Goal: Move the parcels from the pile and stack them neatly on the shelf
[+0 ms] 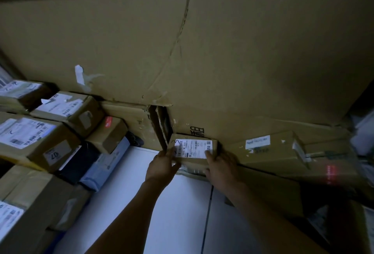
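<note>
— Which one are they working on?
— The small parcel point(193, 149), label up, pressed against the big cardboard sheet point(202, 51) at the far edge of the white surface point(178, 203). It sits on a lower box point(192, 170), just beside the long box point(273, 152) to its right.
— Is it held?
— From both ends. The left hand point(162, 165) is on its left end and the right hand point(220, 167) on its right, with the fingers point(209, 155) curled over the label and clamped on it.
— Lifting or setting down?
— Can't tell for sure. I'd guess lifting it off the pile; the tidier stacked parcels point(40, 136) fill the left side.
— And next?
— Raise it clear of the lower box, carry it left and set it square against a neighbour. Whether that white surface is floor or shelf, I can't say.
</note>
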